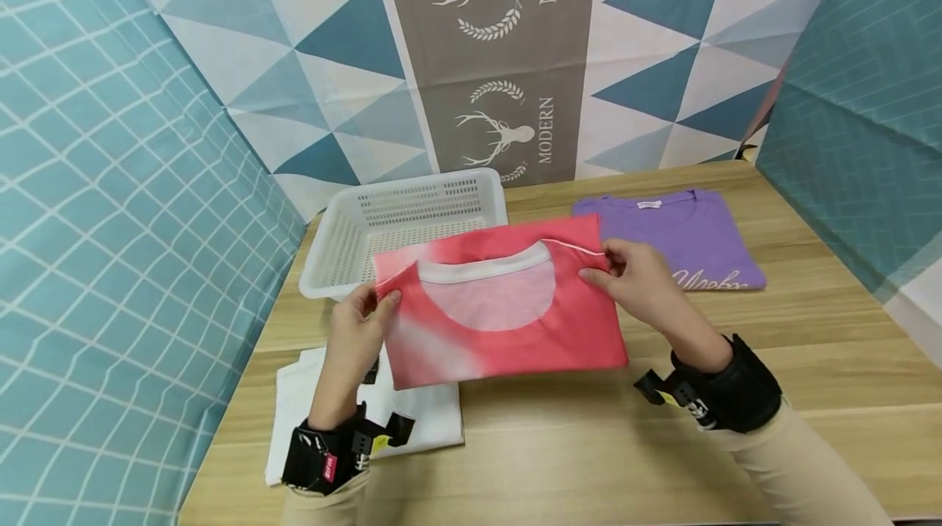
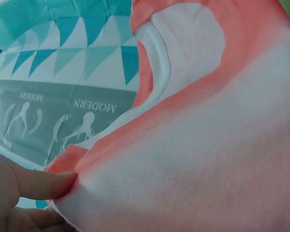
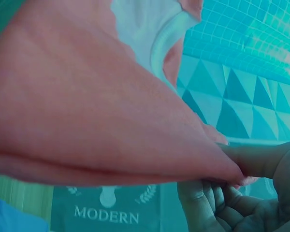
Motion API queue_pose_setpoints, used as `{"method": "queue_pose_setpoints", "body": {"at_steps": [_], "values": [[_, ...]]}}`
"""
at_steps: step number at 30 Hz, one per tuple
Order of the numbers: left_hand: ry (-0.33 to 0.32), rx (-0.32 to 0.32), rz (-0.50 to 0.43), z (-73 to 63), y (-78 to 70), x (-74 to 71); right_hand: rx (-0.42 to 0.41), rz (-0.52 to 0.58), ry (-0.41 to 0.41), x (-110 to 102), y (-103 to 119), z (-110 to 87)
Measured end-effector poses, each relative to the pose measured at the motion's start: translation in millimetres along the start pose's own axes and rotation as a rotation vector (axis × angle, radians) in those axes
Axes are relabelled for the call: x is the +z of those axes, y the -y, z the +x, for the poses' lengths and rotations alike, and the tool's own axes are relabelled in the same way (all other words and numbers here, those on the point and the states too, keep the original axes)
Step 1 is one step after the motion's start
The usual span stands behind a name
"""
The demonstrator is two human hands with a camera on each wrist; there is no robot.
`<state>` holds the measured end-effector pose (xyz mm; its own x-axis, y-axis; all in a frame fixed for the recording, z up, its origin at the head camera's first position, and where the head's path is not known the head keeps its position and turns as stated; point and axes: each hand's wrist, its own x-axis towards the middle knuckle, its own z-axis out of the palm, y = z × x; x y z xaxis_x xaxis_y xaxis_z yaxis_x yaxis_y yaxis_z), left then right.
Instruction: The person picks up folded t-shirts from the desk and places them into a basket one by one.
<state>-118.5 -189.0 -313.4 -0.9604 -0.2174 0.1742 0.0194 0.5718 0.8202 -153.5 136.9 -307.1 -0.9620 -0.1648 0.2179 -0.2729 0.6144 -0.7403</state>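
Note:
A folded red and white T-shirt hangs above the table, its white-trimmed neckline toward the top. My left hand pinches its left upper corner between thumb and fingers; the left wrist view shows the thumb pressed on the cloth. The right upper corner is pinched by my right hand, and in the right wrist view the curled fingers lie under the fabric. Beneath the left forearm lies a folded white garment, partly hidden. To the right of the shirt, a folded purple T-shirt rests on the table.
A white perforated plastic basket stands at the back left, partly behind the red shirt. The wooden table meets a patterned cloth backdrop at the rear. Tile-print sheets hang along the left and right sides.

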Motion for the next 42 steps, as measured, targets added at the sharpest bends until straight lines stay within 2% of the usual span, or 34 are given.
{"method": "queue_pose_setpoints", "body": {"at_steps": [7, 13, 18, 23, 28, 36, 42], "values": [[0.005, -0.033, 0.044, 13.8, 4.8, -19.1, 0.011, 0.043, -0.015, 18, 7, 15.9], [-0.025, -0.040, 0.073, 27.3, 5.9, -35.4, 0.027, 0.059, -0.004, 29, 17, 34.4], [-0.075, -0.015, 0.099, 41.3, 7.5, -46.3, 0.040, 0.088, 0.005, 36, 30, 52.1], [-0.135, 0.006, 0.164, 53.7, 8.0, -52.7, 0.073, 0.105, -0.003, 43, 40, 67.1], [-0.162, 0.005, 0.155, 66.2, 11.0, -58.3, 0.069, 0.099, -0.018, 49, 47, 79.6], [-0.181, 0.009, 0.154, 84.4, 10.8, -68.0, 0.070, 0.104, -0.038, 53, 60, 96.7], [-0.175, -0.002, 0.179, 94.5, 9.7, -75.1, 0.045, 0.035, -0.070, 55, 70, 109.0]]}}
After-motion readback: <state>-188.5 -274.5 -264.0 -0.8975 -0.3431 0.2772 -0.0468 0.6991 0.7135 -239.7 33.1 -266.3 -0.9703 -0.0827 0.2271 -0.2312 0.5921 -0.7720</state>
